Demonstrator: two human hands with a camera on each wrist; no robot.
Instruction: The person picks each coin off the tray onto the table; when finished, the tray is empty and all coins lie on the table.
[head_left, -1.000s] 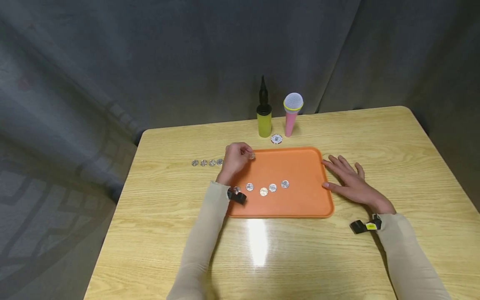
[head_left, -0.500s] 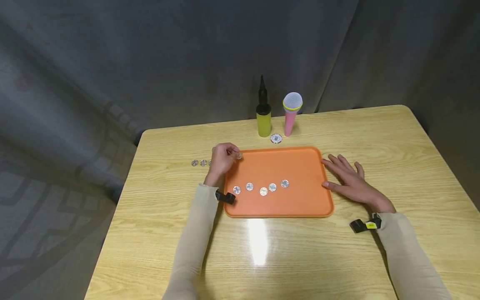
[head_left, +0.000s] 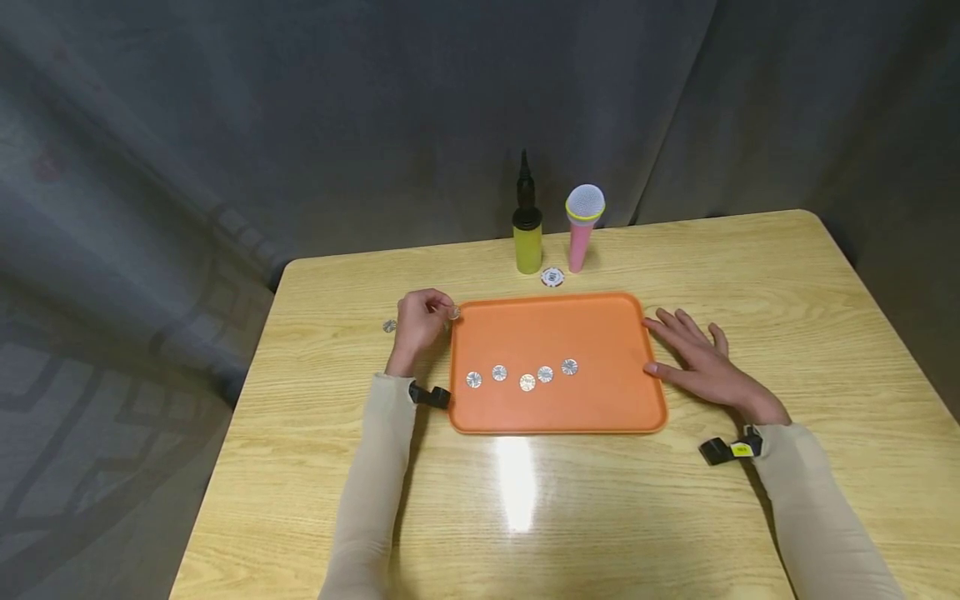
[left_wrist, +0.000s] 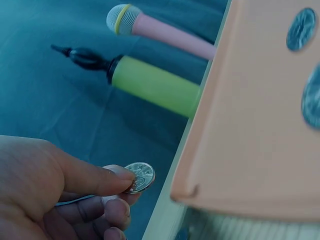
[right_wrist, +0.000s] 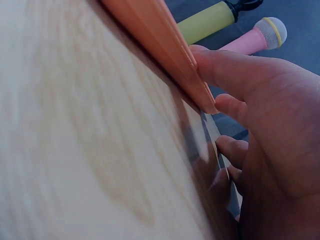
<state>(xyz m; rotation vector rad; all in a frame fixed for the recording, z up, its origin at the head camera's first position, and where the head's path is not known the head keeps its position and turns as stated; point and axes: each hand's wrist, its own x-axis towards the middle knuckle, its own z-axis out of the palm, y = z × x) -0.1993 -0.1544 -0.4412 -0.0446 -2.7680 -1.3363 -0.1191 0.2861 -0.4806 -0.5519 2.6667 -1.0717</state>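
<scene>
My left hand (head_left: pixel 418 321) pinches a silver coin (left_wrist: pixel 142 176) between thumb and fingertips, just off the far left corner of the orange tray (head_left: pixel 600 321). Inside the tray several more silver coins lie in a loose row, one of them a coin (head_left: pixel 527 382) near the middle. Another coin (head_left: pixel 389 326) rests on the table to the left of the left hand, which hides others in that row. At the tray's right side, my right hand (head_left: pixel 697 362) has its fingers spread, with thumb and index fingertip touching the rim.
Behind the tray stand a green hand pump (head_left: pixel 528 246) with a black nozzle and a pink toy microphone (head_left: pixel 581 242). A poker chip (head_left: pixel 552 277) lies between them and the tray. Dark curtains (head_left: pixel 420 125) hang beyond the table's far edge.
The left hand has moved left with the coin, from over the tray to beyond its left rim, covering more of the coin row. The right hand stays in place.
</scene>
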